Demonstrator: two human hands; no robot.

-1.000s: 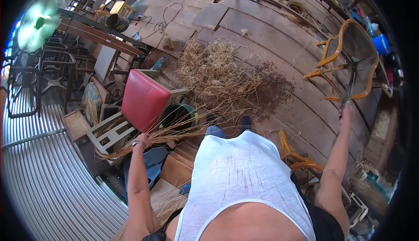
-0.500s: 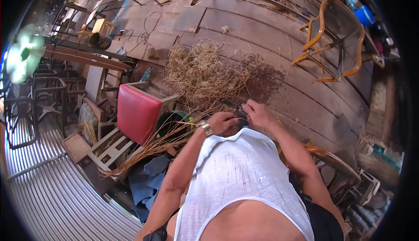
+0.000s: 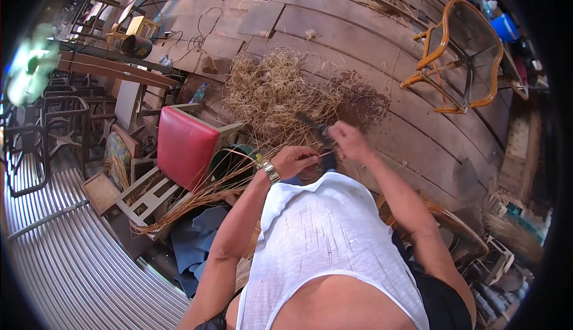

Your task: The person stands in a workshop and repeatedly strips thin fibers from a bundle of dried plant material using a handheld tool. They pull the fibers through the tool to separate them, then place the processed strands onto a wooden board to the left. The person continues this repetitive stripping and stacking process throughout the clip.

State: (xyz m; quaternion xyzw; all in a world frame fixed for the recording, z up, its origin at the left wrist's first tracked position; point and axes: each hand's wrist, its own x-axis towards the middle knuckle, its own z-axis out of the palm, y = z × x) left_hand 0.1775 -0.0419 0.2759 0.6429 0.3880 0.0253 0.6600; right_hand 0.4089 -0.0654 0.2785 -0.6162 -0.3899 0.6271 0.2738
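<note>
My left hand [image 3: 296,161], with a metal watch on its wrist, is closed in a pinch on a thin cane strip [image 3: 326,152]. The strip stretches across toward my right side, in front of my lap. My right hand [image 3: 351,142] is closed round a dark, narrow knife [image 3: 308,120], its blade pointing up and left; motion blurs this hand a little. Beside my left forearm, a long bundle of tan cane strips [image 3: 190,203] runs down to the left. Past my hands, a big tangled heap of pale cane shavings [image 3: 262,91] covers the floor.
A chair with a red seat [image 3: 186,148] lies tipped at the left by a dark green bucket [image 3: 230,166]. A plastic bottle [image 3: 200,93] stands behind it. At the right is a rattan armchair [image 3: 444,31]. Corrugated metal sheet [image 3: 65,258] fills the lower left.
My right hand has lifted slightly away from the left, and the knife blade now shows more, farther up and left. My left hand has shifted a little left and up, exposing the strip.
</note>
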